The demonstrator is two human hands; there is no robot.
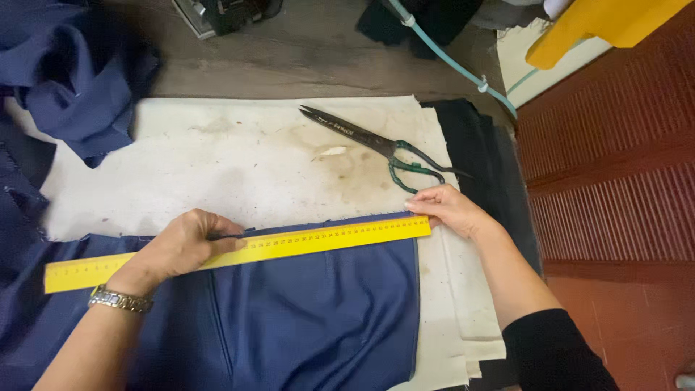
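A long flat yellow ruler [239, 251] with fine black graduations is laid slantwise across the top edge of a smooth navy blue cloth [311, 311], its 9 o'clock end lower than its 3 o'clock end. The left hand [181, 246] is pressed palm-down on the ruler near its middle, fingers flattened and spread narrow, with a thin dark marker seemingly pinched at the fingertips, though that cannot be told for sure; a metal link watch [119, 299] is worn on the wrist. The right hand [449, 208] is set at the ruler's 3 o'clock end, fingertips touching its corner, nothing gripped. The navy cloth is spread flat over a stained, cream padded cover [239, 159] on the desk [304, 58], whose wood is seen at 12 o'clock. Large dark steel scissors [376, 145] with green-tinged loop handles are lying closed on the cover at 1 o'clock, just beside the right hand. Crumpled navy fabric [79, 80] is heaped at 10 o'clock. A pale teal hose [456, 65] is run at 1 o'clock, near a yellow plastic shape [601, 25].
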